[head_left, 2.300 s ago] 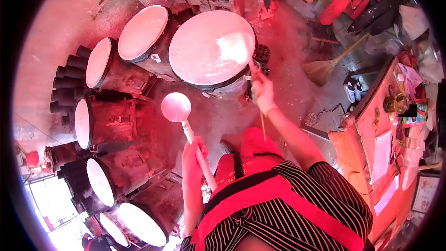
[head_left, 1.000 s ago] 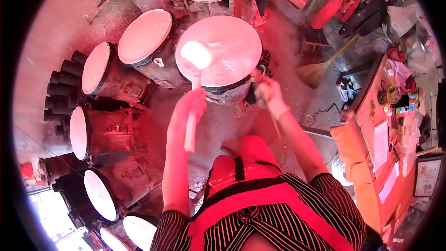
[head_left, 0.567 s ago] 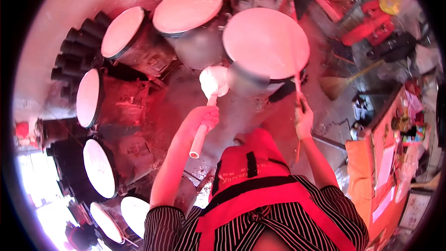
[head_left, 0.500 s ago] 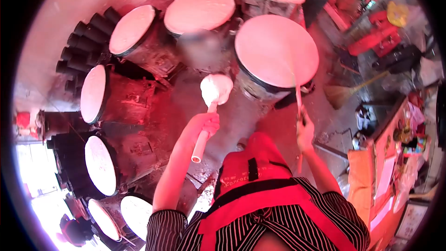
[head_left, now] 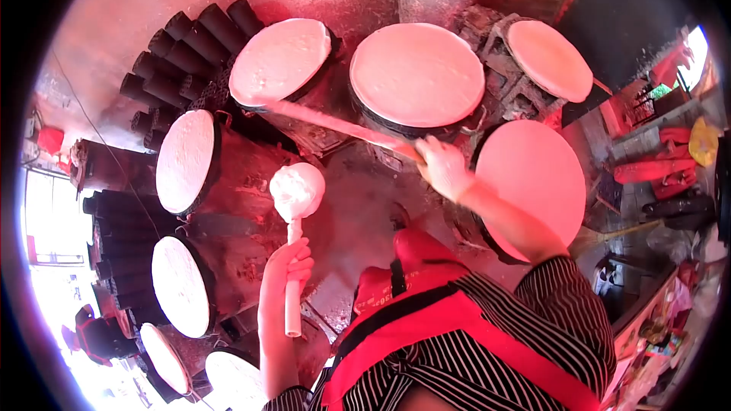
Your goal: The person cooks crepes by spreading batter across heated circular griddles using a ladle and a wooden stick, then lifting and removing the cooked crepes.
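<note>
My left hand [head_left: 288,265] is closed round a pale stick [head_left: 292,308], held upright with a lump of white dough [head_left: 298,190] on its top end. In my right hand [head_left: 444,169] is a long, flat wooden spatula [head_left: 343,126], stretched leftward. The spatula's far tip overlaps the near edge of a round griddle [head_left: 328,80] covered with a thin white sheet of batter [head_left: 280,61]; whether it touches cannot be made out. Below my right forearm, another griddle carries a smooth pale sheet [head_left: 533,183].
Several more batter-covered griddles [head_left: 417,74] stand on stoves in an arc around me. Dark cylinders, seemingly coal briquettes [head_left: 190,53], are stacked behind the left ones. A cluttered table [head_left: 655,320] and a broom [head_left: 601,236] are at the right.
My right hand has swung the spatula from beside the right griddle across to one at the upper left. The view has turned, and my left hand with the dough sits further left and lower.
</note>
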`<state>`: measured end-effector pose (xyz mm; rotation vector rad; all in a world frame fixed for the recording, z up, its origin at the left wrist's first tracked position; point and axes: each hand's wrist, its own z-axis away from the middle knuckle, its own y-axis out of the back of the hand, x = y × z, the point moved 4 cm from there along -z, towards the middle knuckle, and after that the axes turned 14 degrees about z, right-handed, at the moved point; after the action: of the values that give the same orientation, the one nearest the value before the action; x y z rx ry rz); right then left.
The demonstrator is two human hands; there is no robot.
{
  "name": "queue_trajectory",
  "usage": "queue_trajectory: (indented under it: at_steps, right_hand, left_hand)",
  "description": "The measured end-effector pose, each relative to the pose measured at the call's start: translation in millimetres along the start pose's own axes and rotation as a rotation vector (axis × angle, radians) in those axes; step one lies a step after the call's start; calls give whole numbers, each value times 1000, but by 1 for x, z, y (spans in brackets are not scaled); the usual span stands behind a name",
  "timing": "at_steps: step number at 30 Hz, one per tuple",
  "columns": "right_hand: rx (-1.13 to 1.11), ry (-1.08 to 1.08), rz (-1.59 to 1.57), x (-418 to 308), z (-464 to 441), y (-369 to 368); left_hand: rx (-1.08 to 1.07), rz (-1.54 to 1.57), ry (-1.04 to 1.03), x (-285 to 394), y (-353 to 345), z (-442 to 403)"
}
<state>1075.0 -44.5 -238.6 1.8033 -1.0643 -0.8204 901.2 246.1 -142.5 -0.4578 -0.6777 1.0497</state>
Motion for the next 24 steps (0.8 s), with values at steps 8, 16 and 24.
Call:
queue_trajectory:
  at_steps: [8,16,24]
  right_hand:
    - [-91,259,222,60,-92,-60]
    - [-364,-575,-413,219,-226,-39]
    - [498,-1035,-750,433,-198,154]
  left_hand:
    - [-10,289,135,76,-38,-49]
    - [-30,306,333,129,-134,-110]
    - [-200,142,515,125,-235,-178]
